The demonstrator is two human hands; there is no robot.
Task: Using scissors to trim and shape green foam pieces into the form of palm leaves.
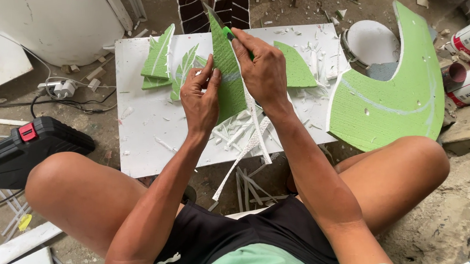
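A: Green foam leaf piece [226,73] over white table [137,127], long axis running away from body, tip pointing far side.
B: Grip?
A: Left hand [200,99] pinching left edge, fingers closed on it. Right hand [264,70] wrapped shut around green-handled knife [230,34] (blade along right edge). Both hands touching the piece, right one slightly farther out.
B: Offcut?
A: White strip [254,131] hanging off near edge.
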